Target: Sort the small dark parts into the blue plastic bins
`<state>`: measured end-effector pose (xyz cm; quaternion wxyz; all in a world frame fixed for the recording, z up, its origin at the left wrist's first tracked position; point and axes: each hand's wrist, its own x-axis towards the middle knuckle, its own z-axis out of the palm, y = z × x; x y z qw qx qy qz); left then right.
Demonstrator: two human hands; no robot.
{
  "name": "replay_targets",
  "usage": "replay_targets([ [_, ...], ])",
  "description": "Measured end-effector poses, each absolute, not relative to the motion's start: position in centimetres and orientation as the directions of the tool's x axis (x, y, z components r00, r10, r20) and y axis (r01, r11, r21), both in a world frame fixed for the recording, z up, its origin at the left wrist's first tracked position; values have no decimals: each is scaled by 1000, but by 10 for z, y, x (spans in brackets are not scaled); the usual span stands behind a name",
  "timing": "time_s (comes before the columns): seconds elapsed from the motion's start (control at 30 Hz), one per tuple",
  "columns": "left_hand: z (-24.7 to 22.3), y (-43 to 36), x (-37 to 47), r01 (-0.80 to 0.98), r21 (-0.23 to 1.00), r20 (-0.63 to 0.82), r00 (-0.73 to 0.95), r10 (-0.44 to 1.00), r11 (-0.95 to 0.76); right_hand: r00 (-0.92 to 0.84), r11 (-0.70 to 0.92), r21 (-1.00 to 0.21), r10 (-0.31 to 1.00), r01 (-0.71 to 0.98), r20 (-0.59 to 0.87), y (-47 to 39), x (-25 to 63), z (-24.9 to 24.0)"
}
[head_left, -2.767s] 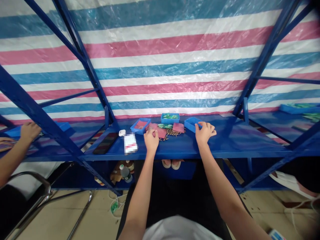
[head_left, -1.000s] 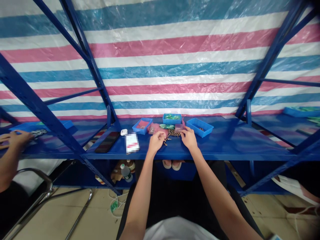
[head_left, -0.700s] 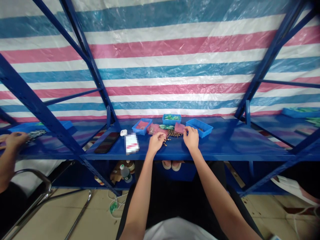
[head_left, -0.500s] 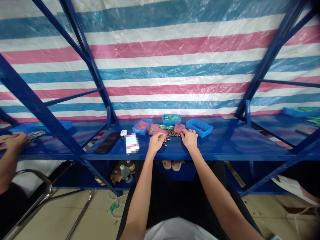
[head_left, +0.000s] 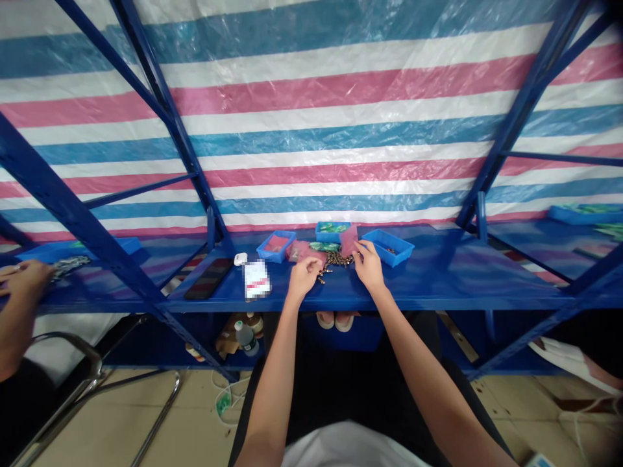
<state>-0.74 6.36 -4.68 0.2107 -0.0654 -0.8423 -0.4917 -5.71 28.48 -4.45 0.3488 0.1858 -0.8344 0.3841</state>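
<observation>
My left hand [head_left: 304,275] is closed at the left edge of a pile of small brass-coloured parts [head_left: 337,258]; what its fingers hold is too small to name. A pink bag [head_left: 349,240] stands raised at the fingertips of my right hand [head_left: 368,264], which pinches it beside the pile. Other pink bags [head_left: 300,250] lie left of the pile. Just behind it is a green packet [head_left: 325,247]. Three blue trays surround these: one with pink material [head_left: 276,256], one with green packets [head_left: 333,237], one with a few small parts [head_left: 395,257].
A dark phone [head_left: 209,279], a white case [head_left: 241,259] and a pale blurred packet [head_left: 256,279] are on the blue shelf [head_left: 452,285]. Slanted blue posts flank it. At far left, another person's hand [head_left: 30,277] is near small parts.
The pink bag at my right hand has risen and tilted upright. My right hand has turned slightly, with its fingers nearer the bag. My left hand has barely moved.
</observation>
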Motion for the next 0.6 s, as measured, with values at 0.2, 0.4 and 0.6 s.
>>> replay_targets([
  [0.2, -41, 68, -3, 366, 828, 452, -884, -119, 424, -582, 613, -410, -103, -675, 806, 278, -31, -35],
  [0.4, -34, 68, 0, 536, 775, 606, -781, -152, 336, -532, 626, -165, -461, -762, 710, 272, -18, -41],
  [0.6, -36, 64, -4, 650, 675, 694, -720, -3, 349, -351, 637, 17, -446, -770, 824, 272, -22, -46],
])
